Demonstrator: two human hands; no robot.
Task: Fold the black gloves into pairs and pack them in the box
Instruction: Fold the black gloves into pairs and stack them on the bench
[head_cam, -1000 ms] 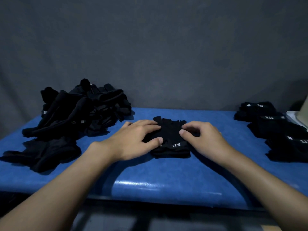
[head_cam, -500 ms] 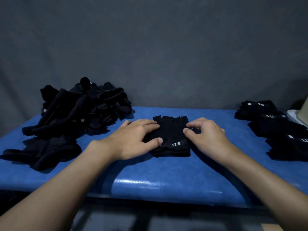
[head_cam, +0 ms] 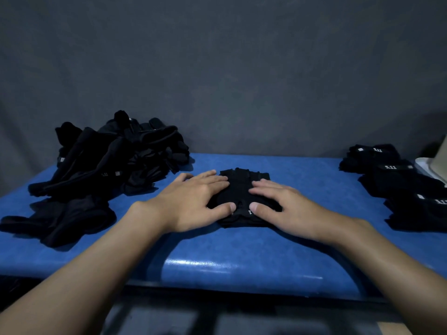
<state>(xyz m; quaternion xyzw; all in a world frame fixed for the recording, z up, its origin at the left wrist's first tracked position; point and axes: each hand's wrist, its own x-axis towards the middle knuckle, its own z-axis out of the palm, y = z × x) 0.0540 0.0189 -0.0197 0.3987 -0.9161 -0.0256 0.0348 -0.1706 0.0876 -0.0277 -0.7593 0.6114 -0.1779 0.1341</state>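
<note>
Left grip [head_cam: 193, 201] and right grip [head_cam: 285, 204] lie spread flat, pressing the folded black fabric glove pair [head_cam: 242, 187] at frame centre on the blue padded bench [head_cam: 242, 252], finger ends pointing up-frame, with the finished black folded pairs [head_cam: 399, 184] at right, nearer the right grip.

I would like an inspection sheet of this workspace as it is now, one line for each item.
Surface: blue padded table, glossy at the near edge.
Job's things: folded glove pair at centre; loose glove pile at left; folded pairs at right; tan edge at far right, perhaps the box.
Clutter: white object beside the tan edge, unclear.
Grippers: left hand and right hand lie flat, pressing the folded glove pair.
Cables: nothing seen.
Surroundings: grey wall behind.
</note>
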